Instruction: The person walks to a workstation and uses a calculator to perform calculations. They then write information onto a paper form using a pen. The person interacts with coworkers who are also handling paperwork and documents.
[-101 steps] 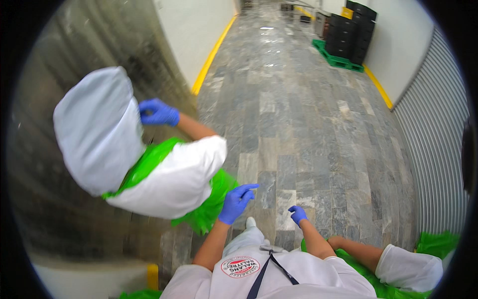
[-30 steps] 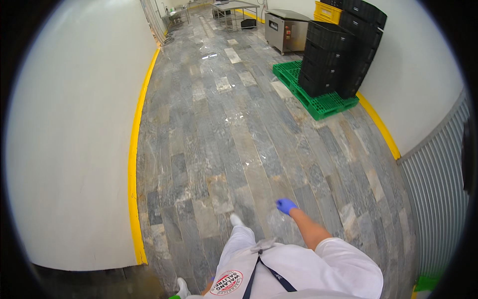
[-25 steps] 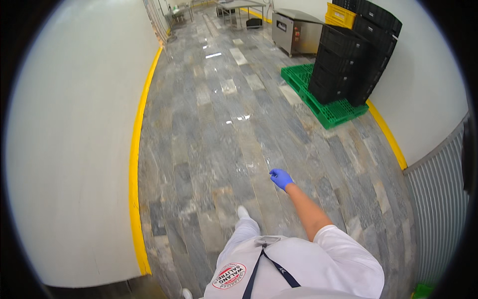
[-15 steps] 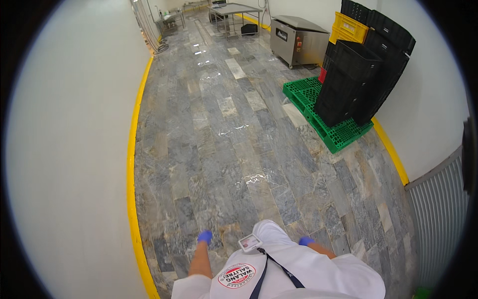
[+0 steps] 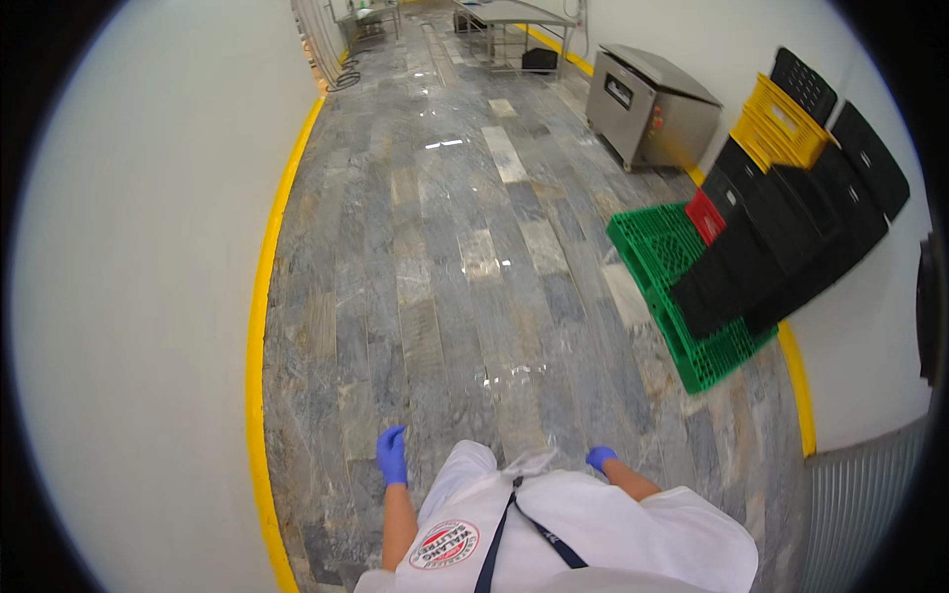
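My left hand point(image 5: 391, 456), in a blue-violet glove, hangs in front of me on the left, above the tiled floor point(image 5: 435, 326). Its fingers are loosely bent, the thumb slightly apart, and nothing shows in it. On the other side hangs my right hand point(image 5: 599, 457), gloved the same way, close beside my white shirt point(image 5: 613, 524). It appears small, and how its fingers lie is hard to make out. Neither hand touches any object. A dark lanyard point(image 5: 499, 534) runs down over my shirt.
To the right, stacked black crates point(image 5: 751, 247), a yellow crate point(image 5: 776, 124) and a red one point(image 5: 705, 217) stand on a green pallet point(image 5: 652, 267). Beyond is a wheeled steel machine point(image 5: 647, 109), then a metal table point(image 5: 514, 14). A white wall point(image 5: 148, 296) borders the left.
The pallet, crates and machine appear nearer and farther right as I move along the floor. My left hand has swung forward and shows more fully; the badge on the lanyard is now blurred.
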`<state>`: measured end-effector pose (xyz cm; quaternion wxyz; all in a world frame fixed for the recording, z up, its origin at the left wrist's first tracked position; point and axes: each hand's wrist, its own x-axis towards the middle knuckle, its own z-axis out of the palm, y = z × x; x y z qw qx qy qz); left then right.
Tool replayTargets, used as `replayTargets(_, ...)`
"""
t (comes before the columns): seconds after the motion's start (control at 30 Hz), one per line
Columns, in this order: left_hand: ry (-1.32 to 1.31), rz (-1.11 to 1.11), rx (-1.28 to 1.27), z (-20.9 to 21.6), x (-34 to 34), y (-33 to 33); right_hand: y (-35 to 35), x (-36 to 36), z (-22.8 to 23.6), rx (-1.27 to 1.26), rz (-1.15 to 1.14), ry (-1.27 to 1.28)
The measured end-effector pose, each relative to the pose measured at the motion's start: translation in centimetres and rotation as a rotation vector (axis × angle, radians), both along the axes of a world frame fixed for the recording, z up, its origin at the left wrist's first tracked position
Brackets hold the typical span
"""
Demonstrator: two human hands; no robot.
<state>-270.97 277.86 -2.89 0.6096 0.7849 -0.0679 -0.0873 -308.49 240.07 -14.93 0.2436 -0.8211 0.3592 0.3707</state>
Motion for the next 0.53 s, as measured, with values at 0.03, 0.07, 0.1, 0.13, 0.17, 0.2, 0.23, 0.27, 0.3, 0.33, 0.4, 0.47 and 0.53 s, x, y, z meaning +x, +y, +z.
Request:
replayTargets(0.03, 0.023, 0.052, 0.081, 1.0, 1.3, -0.8, -4.5, 5.6, -0.4, -0.053, -0.012, -0.098)
replayTargets(0.07, 0.031, 0.11, 0.16, 1.5, 3.7, -1.5, -8.7, 11.4, 0.0, -0.12, -0.178, -0.299)
replayTargets(0.1, 0.07, 0.194, 0.072, 1.1, 6.3, -2.0, -12.5, 18.2, 1.1, -0.151, -0.178, -0.362)
replayTargets(0.13, 0.114, 0.27, -0.002, 0.5, 8.8, -2.1, -15.8, 24.4, 2.2, -0.167, -0.187, -0.417)
replayTargets(0.17, 0.157, 0.326, -0.017, -0.8, 11.7, -2.0, -18.8, 30.4, 3.5, -0.145, -0.17, -0.497)
replayTargets(0.2, 0.195, 0.376, -0.032, -2.5, 15.4, -2.2, -20.9, 35.8, 4.5, -0.122, -0.161, -0.582)
replayTargets(0.23, 0.242, 0.424, -0.053, -2.7, 19.1, -3.4, -22.3, 39.9, 5.0, -0.079, -0.214, -0.712)
replayTargets(0.27, 0.323, 0.44, -0.031, -2.9, 23.1, -4.9, -23.7, 43.7, 5.4, -0.038, -0.276, -0.841)
replayTargets(0.3, 0.418, 0.453, -0.024, -2.8, 26.8, -8.0, -26.2, 46.9, 5.9, -0.016, -0.33, -0.964)
replayTargets(0.33, 0.513, 0.457, -0.013, -2.7, 30.5, -11.2, -27.7, 48.4, 6.1, -0.083, -0.324, -0.884)
replayTargets(0.4, 0.535, 0.292, -0.03, -4.2, 39.7, -16.6, -28.3, 50.7, 5.3, -0.121, -0.293, -0.811)
replayTargets(0.47, 0.379, -0.027, -0.052, -6.2, 49.6, -24.8, -30.2, 50.0, 2.9, -0.124, -0.154, -0.423)
replayTargets(0.53, 0.343, -0.28, 0.068, -4.1, 56.7, -34.0, -30.5, 50.6, 1.8, -0.075, -0.245, -0.358)
